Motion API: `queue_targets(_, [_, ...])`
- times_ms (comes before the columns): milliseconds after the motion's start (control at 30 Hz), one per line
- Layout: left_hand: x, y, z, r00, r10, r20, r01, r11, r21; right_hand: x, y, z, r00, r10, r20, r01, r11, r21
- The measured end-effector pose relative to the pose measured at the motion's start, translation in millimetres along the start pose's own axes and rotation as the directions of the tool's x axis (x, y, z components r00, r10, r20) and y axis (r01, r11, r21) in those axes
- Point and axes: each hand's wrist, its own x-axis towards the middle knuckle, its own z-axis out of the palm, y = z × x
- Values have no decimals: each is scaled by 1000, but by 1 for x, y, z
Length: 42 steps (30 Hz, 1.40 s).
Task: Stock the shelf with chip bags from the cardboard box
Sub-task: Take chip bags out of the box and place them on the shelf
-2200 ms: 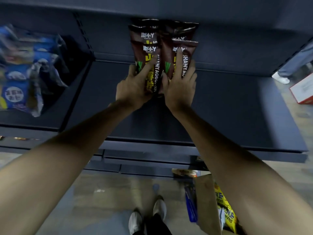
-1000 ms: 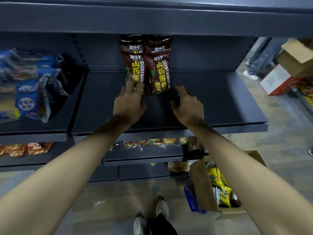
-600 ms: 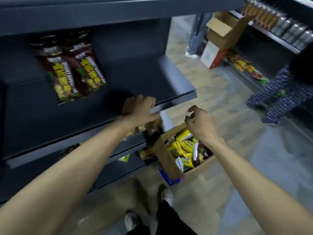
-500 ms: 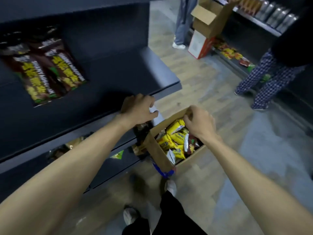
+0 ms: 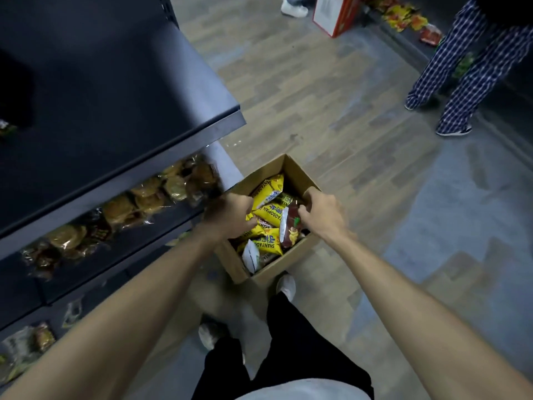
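Reaching into one cardboard box [image 5: 291, 256] of yellow chip bags [image 5: 266, 189], left hand [image 5: 229, 216] grips those, right hand [image 5: 323, 213] pinches one brown bag [image 5: 290, 230].

Aisle busy behind the action.
Checked trousers [image 5: 473, 62] stand far right, red-and-white carton [image 5: 331, 13] up top, wrapped pastries [image 5: 150, 197] on the lower rack.

Your cardboard box [image 5: 300, 171] is brown. Most chip bags [image 5: 266, 188] in it are yellow, and one bag [image 5: 291, 230] near its right edge is dark red with a silver end. The shelf [image 5: 115, 90] is dark grey. Your trousers [image 5: 288, 350] are black. Another person's trousers [image 5: 473, 59] are blue-and-white checked.
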Motion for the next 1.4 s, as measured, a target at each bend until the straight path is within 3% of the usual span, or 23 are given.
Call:
queue_targets(167, [5, -9, 43, 984, -165, 69, 163, 986, 29, 25, 14, 25, 993, -34, 113, 35, 999, -9])
queue_targets(367, [-3, -22, 81, 934, -353, 61, 355, 889, -289, 40, 17, 69, 959, 31, 280, -30, 1000, -9])
queue_targets(567, [24, -43, 104, 931, -316, 183, 346, 922, -172, 61, 16, 100, 867, 270, 420, -272, 961, -55])
queue_targets(700, [53, -57, 133, 853, -309, 421, 350, 936, -22, 76, 19, 114, 804, 229, 549, -175, 973, -149])
queue_targets(800, [68, -69, 154, 783, -317, 535, 348, 936, 46, 84, 22, 125, 751, 180, 635, -150, 984, -101])
queue_targets(933, [76, -85, 175, 754, -345, 559, 339, 933, 119, 85, 22, 143, 809, 149, 569, -277, 950, 146])
queue_targets(1000, [75, -89, 181, 771, -353, 530, 356, 929, 102, 85, 16, 147, 834, 131, 536, -340, 887, 313])
queue_targets(1100, [73, -92, 187, 826, -326, 459, 368, 930, -1, 84, 9, 156, 877, 191, 440, -385, 829, 406])
queue_targets(1167, [75, -95, 190, 871, -299, 389, 336, 941, -30, 84, 8, 166, 899, 270, 345, -403, 817, 412])
queue_targets(1267, [75, -92, 195, 891, -301, 339, 320, 947, 0, 85, 11, 176, 882, 341, 324, -451, 809, 376])
queue_targets(1400, [70, -85, 201, 882, -358, 308, 352, 933, 75, 88, 12, 181, 886, 273, 376, -354, 920, 166])
